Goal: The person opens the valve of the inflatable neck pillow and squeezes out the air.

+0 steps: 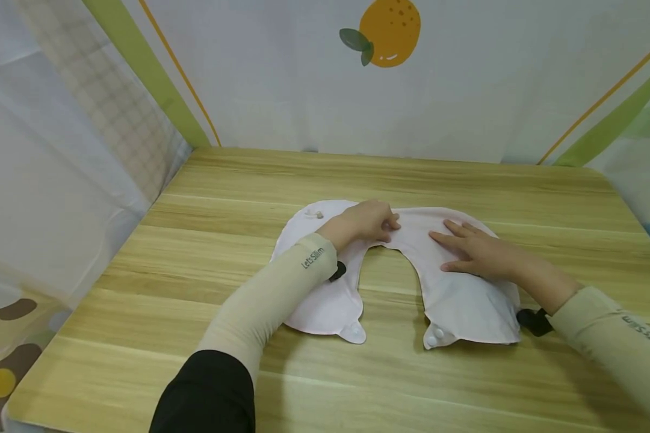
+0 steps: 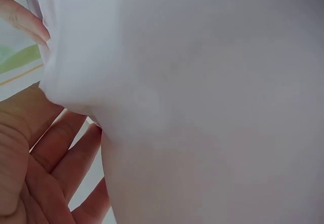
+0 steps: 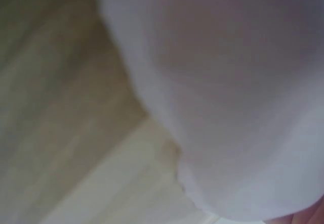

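Note:
A pale pink, U-shaped neck pillow (image 1: 411, 225), flat and soft-looking, lies on the table with its two ends toward me. My left hand (image 1: 367, 220) is at the middle of the curve, fingers bent and pinching the fabric near the inner edge. In the left wrist view, the fingers of that left hand (image 2: 55, 168) curl beside the pillow's edge. My right hand (image 1: 473, 249) rests with spread fingers on the right arm of the pillow, which bulges slightly below the palm. Pale cloth fills most of the right wrist view.
The wooden table (image 1: 141, 288) extends around the pillow. Snap buttons (image 1: 437, 332) show on the pillow's ends, and a small toggle with cord (image 1: 318, 214) lies at its upper left. Behind the table hangs a white curtain (image 1: 271, 78) with a printed orange.

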The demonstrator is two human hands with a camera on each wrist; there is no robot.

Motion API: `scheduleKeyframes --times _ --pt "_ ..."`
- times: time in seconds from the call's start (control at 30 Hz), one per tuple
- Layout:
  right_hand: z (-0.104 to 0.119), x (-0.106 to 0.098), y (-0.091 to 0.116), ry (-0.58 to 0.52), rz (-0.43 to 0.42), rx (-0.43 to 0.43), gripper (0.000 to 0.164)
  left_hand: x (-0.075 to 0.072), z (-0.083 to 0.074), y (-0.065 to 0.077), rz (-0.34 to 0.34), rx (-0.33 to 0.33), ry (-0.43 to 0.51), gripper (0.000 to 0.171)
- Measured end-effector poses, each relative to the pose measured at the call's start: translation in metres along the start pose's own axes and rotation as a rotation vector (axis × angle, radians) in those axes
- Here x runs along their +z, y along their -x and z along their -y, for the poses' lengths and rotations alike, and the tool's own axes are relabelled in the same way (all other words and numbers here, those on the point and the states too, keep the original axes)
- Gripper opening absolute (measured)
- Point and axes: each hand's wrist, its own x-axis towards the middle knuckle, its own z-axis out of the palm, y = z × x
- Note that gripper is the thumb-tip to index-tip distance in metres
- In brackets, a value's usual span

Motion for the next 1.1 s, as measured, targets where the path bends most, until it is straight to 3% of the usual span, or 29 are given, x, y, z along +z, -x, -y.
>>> scheduleKeyframes --times 0.53,1.1 --pt "-0.003 0.004 -0.002 -0.018 -0.016 -0.025 0.072 -0.001 0.012 0.009 0.021 -0.002 0.026 0.038" --pt "-0.004 0.003 -0.002 -0.012 -0.032 -0.042 0.071 -0.006 0.016 0.016 0.018 -0.051 0.022 0.039"
